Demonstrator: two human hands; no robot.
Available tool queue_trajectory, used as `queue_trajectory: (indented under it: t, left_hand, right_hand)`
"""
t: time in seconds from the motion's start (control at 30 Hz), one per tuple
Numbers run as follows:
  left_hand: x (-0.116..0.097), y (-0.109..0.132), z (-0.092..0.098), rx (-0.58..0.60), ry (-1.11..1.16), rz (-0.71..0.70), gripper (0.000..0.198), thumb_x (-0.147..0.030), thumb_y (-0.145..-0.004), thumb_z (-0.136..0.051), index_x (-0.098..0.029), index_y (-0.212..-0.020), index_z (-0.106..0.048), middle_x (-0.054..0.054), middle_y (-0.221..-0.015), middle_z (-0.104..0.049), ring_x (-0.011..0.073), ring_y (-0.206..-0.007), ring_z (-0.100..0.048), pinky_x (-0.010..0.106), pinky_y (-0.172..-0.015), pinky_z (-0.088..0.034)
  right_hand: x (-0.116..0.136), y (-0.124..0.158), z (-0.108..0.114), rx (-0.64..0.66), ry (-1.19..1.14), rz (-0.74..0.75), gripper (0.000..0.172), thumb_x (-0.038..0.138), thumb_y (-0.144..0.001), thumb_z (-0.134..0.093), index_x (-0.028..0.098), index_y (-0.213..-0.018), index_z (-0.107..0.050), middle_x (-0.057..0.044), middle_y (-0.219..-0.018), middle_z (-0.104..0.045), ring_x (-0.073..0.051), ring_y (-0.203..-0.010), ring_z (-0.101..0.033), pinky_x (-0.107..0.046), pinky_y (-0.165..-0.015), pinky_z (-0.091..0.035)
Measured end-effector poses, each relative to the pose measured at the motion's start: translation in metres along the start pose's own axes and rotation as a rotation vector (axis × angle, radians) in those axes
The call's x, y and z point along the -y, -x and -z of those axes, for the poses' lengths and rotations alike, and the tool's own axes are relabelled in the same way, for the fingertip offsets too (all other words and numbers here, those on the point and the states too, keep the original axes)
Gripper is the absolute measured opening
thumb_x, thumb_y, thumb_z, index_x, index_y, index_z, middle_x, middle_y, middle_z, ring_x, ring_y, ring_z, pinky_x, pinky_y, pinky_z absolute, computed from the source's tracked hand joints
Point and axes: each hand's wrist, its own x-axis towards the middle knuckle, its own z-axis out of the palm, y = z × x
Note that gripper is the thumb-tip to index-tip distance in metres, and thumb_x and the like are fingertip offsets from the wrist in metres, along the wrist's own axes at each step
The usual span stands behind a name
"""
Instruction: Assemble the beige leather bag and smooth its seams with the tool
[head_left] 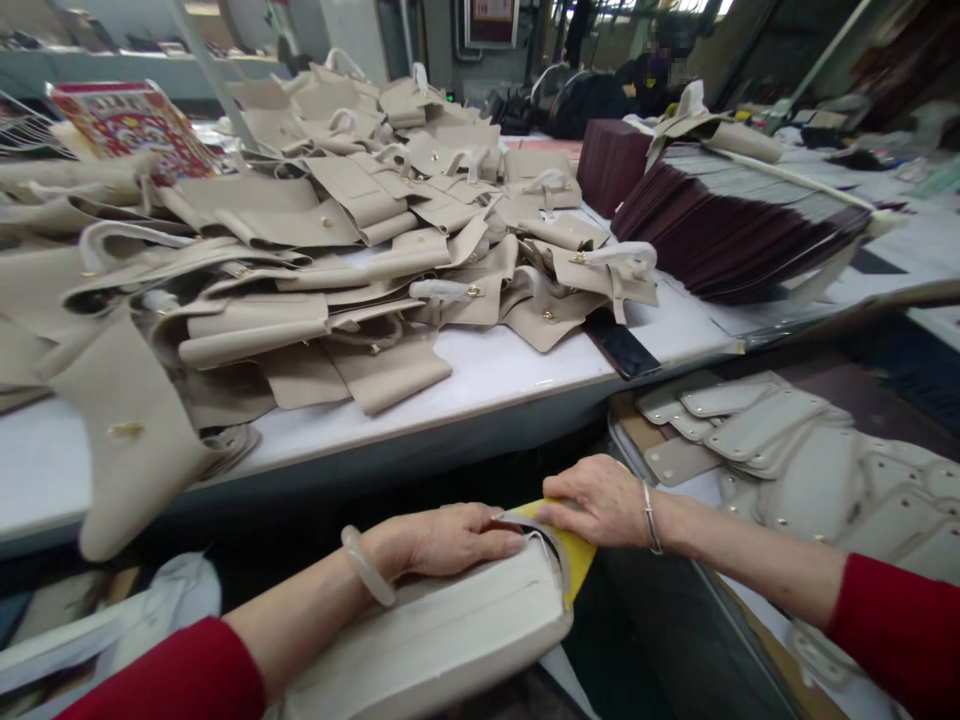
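Note:
A long cream padded block [450, 635] lies low in front of me, with its rounded end toward the right. My left hand [457, 540] is closed along its top; the thumb lies on the block and the fingertips pinch the left end of a pale curved strip [551, 540]. Around the block's end the strip bends, with a dark gap between them. A yellow sheet [577, 560] sits behind the strip. My right hand [592, 500] is closed on the upper edge of that sheet, its fingertips close to the strip. The undersides of both hands are hidden.
Beige bag pieces [352, 270] with handles lie heaped on the white table [510, 370]. A phone [621, 345] rests at its edge, near stacked maroon sheets [727, 230]. At right, a bin [675, 610] stands beside pale riveted panels [810, 460]. A person [664, 70] is far back.

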Motion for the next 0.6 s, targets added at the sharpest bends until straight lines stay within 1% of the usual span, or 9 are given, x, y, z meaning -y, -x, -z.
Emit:
queue_trajectory:
  t: [0.07, 0.13, 0.2, 0.23, 0.27, 0.3, 0.37, 0.43, 0.6]
  left_hand:
    - [0.002, 0.001, -0.001, -0.037, 0.039, 0.017, 0.061, -0.06, -0.092, -0.049, -0.018, -0.136, -0.054, 0.008, -0.125, -0.066, 0.0258, -0.109, -0.061, 0.032, -0.094, -0.045]
    - [0.006, 0.0, -0.002, -0.07, 0.075, 0.046, 0.074, -0.059, -0.09, -0.054, -0.018, -0.149, -0.037, 0.01, -0.129, -0.064, 0.0272, -0.112, -0.06, 0.035, -0.097, -0.046]
    - [0.01, -0.001, -0.003, -0.084, 0.103, 0.047, 0.084, -0.058, -0.09, -0.057, -0.021, -0.156, -0.021, 0.01, -0.134, -0.061, 0.027, -0.113, -0.061, 0.036, -0.097, -0.046]
    - [0.012, -0.001, -0.003, -0.088, 0.115, 0.034, 0.085, -0.057, -0.09, -0.057, -0.024, -0.157, -0.018, 0.009, -0.135, -0.06, 0.0265, -0.113, -0.061, 0.036, -0.096, -0.047]
    - [0.013, -0.001, -0.003, -0.091, 0.118, 0.011, 0.083, -0.056, -0.091, -0.057, -0.026, -0.157, -0.018, 0.008, -0.136, -0.06, 0.026, -0.112, -0.062, 0.035, -0.095, -0.047]
    - [0.012, -0.001, -0.003, -0.093, 0.106, -0.014, 0.078, -0.056, -0.091, -0.056, -0.028, -0.156, -0.022, 0.007, -0.136, -0.061, 0.0255, -0.111, -0.062, 0.035, -0.095, -0.047]
    - [0.01, -0.001, -0.003, -0.09, 0.04, -0.055, 0.066, -0.055, -0.094, -0.053, -0.03, -0.152, -0.035, 0.005, -0.13, -0.065, 0.0253, -0.107, -0.063, 0.036, -0.095, -0.047]
    - [0.005, 0.001, -0.002, -0.086, -0.036, -0.067, 0.057, -0.054, -0.096, -0.049, -0.03, -0.148, -0.044, 0.004, -0.126, -0.067, 0.0258, -0.107, -0.063, 0.036, -0.097, -0.046]
    - [-0.002, 0.003, -0.001, -0.096, -0.096, -0.066, 0.053, -0.051, -0.097, -0.048, -0.032, -0.146, -0.048, 0.003, -0.13, -0.066, 0.0266, -0.113, -0.061, 0.036, -0.101, -0.044]
  right_hand:
    - [0.001, -0.004, -0.003, -0.058, 0.087, 0.045, 0.049, 0.053, -0.1, -0.035, 0.02, -0.072, -0.058, -0.005, -0.07, -0.067, -0.017, -0.064, -0.057, -0.034, -0.059, -0.018]
    - [0.0, -0.009, -0.005, -0.097, 0.155, 0.09, 0.05, 0.052, -0.101, -0.033, 0.02, -0.071, -0.058, -0.004, -0.069, -0.068, -0.016, -0.063, -0.057, -0.034, -0.06, -0.016]
    - [-0.001, -0.012, -0.006, -0.123, 0.208, 0.131, 0.05, 0.051, -0.102, -0.031, 0.021, -0.073, -0.058, -0.003, -0.07, -0.069, -0.016, -0.061, -0.057, -0.035, -0.059, -0.015]
    - [-0.001, -0.013, -0.006, -0.132, 0.23, 0.148, 0.05, 0.051, -0.102, -0.03, 0.021, -0.074, -0.059, -0.003, -0.07, -0.07, -0.015, -0.061, -0.057, -0.035, -0.059, -0.015]
    - [-0.001, -0.014, -0.007, -0.141, 0.249, 0.164, 0.049, 0.05, -0.102, -0.03, 0.021, -0.075, -0.059, -0.003, -0.071, -0.07, -0.015, -0.06, -0.057, -0.035, -0.059, -0.015]
    - [-0.001, -0.015, -0.007, -0.147, 0.266, 0.177, 0.049, 0.05, -0.102, -0.03, 0.022, -0.076, -0.059, -0.003, -0.071, -0.07, -0.015, -0.06, -0.057, -0.035, -0.058, -0.014]
    - [0.0, -0.015, -0.008, -0.159, 0.295, 0.192, 0.05, 0.05, -0.103, -0.028, 0.022, -0.076, -0.059, -0.002, -0.07, -0.07, -0.015, -0.058, -0.056, -0.035, -0.058, -0.014]
    - [0.001, -0.015, -0.009, -0.169, 0.318, 0.194, 0.052, 0.051, -0.103, -0.025, 0.022, -0.075, -0.057, -0.002, -0.068, -0.07, -0.015, -0.057, -0.056, -0.035, -0.057, -0.013]
    - [0.005, -0.013, -0.013, -0.179, 0.361, 0.172, 0.054, 0.048, -0.105, -0.021, 0.022, -0.074, -0.057, -0.002, -0.068, -0.07, -0.015, -0.054, -0.055, -0.035, -0.057, -0.011]
